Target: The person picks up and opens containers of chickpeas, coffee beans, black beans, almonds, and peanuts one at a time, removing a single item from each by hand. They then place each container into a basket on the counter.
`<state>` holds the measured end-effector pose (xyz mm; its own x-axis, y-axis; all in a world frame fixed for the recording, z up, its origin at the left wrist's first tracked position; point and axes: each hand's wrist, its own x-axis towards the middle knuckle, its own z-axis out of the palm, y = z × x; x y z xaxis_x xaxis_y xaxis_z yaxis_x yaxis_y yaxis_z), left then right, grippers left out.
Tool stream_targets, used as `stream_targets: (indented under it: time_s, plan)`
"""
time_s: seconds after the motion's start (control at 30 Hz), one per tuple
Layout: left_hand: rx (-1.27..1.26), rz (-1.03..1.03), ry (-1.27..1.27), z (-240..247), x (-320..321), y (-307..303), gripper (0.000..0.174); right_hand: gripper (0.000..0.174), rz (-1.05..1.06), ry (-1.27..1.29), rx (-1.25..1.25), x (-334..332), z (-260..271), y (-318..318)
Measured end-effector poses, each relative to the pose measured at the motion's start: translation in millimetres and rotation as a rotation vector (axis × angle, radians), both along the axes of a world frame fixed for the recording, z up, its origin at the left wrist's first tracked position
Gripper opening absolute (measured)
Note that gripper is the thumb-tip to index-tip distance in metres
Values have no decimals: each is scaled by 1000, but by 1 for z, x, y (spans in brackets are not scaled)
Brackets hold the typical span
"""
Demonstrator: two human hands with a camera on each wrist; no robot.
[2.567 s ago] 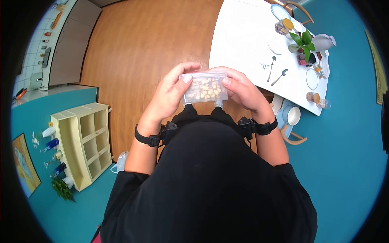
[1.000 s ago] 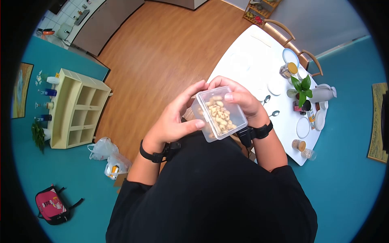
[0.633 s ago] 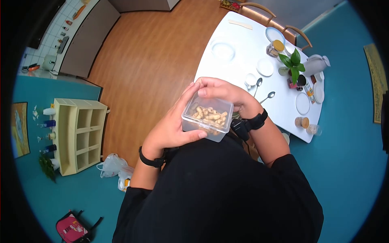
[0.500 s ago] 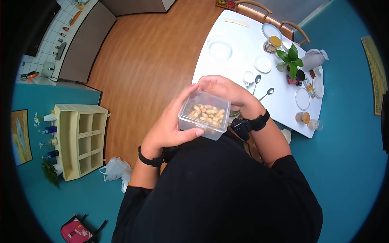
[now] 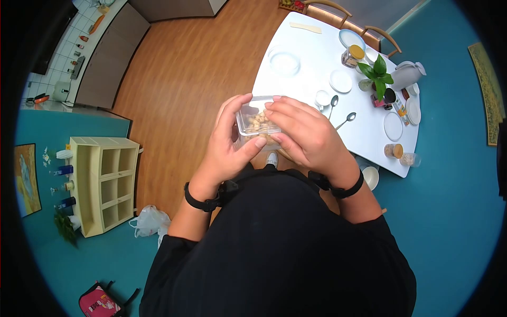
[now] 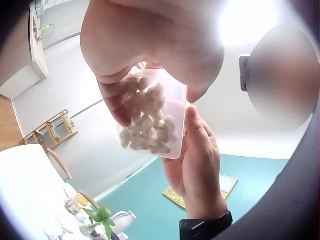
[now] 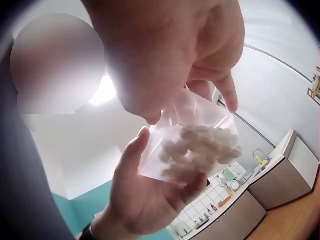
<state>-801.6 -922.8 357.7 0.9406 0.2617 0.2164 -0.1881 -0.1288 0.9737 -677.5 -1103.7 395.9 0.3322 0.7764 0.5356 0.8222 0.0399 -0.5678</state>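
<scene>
A clear plastic box [image 5: 244, 127] of peanuts [image 5: 259, 121] in their shells is held up in front of the body. My left hand [image 5: 224, 142] grips its left side, thumb along the front and fingers behind. My right hand [image 5: 311, 134] holds the right side, its fingers across the top over the lid and its thumb at the front edge. From below, the left wrist view shows peanuts [image 6: 150, 120] through the box bottom, with the right hand [image 6: 197, 165] at one side. In the right wrist view the left hand [image 7: 145, 200] supports the box [image 7: 195, 145].
A white table [image 5: 311, 47] at the right bears plates [image 5: 341, 81], a cup [image 5: 322, 99], spoons [image 5: 346, 121], jars [image 5: 353, 55], a plant [image 5: 377, 74] and a jug [image 5: 407, 75]. A cream shelf unit [image 5: 105, 185], plastic bags [image 5: 150, 221] and a backpack [image 5: 99, 302] are at the left.
The box has tilted and turned between the hands. My right hand has come from behind its right back corner to lie over the lid; the left keeps its grip.
</scene>
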Motion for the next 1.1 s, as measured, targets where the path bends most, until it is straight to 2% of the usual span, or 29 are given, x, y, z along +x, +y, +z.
stream_targets:
  time_s: [0.17, 0.3, 0.37, 0.4, 0.5, 0.57, 0.63, 0.7, 0.77, 0.83, 0.97, 1.03, 1.1]
  plan:
    - [58, 55, -23, 0, -8, 4, 75, 27, -15, -248, 65, -3, 7, 14]
    - [-27, 80, -72, 0, -13, 1, 81, 30, 50, -220, 104, 1, 10, 24]
    - [-57, 78, -77, 5, -16, 1, 91, 24, 44, -247, 202, 0, 9, 33]
    - [-57, 84, -77, 3, -17, 3, 91, 24, 49, -246, 202, 1, 11, 34]
    - [-41, 63, -210, -4, -19, 6, 100, 23, 110, -98, 172, 6, 23, 32]
    - [-47, 24, -239, -4, -22, 3, 107, 24, 23, 140, 138, 16, 30, 28]
    - [-54, -5, -246, -3, -23, 1, 110, 24, -37, 540, 207, 24, 31, 35]
    - [-69, -65, -263, -1, -23, -1, 115, 23, -38, 686, 204, 36, 37, 44]
    - [-78, -86, -247, 3, -21, 1, 119, 23, -34, 692, 212, 44, 32, 52]
    - [-64, -104, -226, 1, -22, 2, 120, 22, -2, 833, 222, 46, 22, 57]
    - [-69, -126, -61, 1, -28, 3, 122, 24, -56, 908, 166, 47, 1, 59]
    - [-75, -128, -45, 0, -28, 3, 121, 27, -61, 897, 138, 50, -3, 59]
    - [-37, -116, -62, -3, -28, 5, 121, 25, -189, 784, 39, 50, -2, 57]
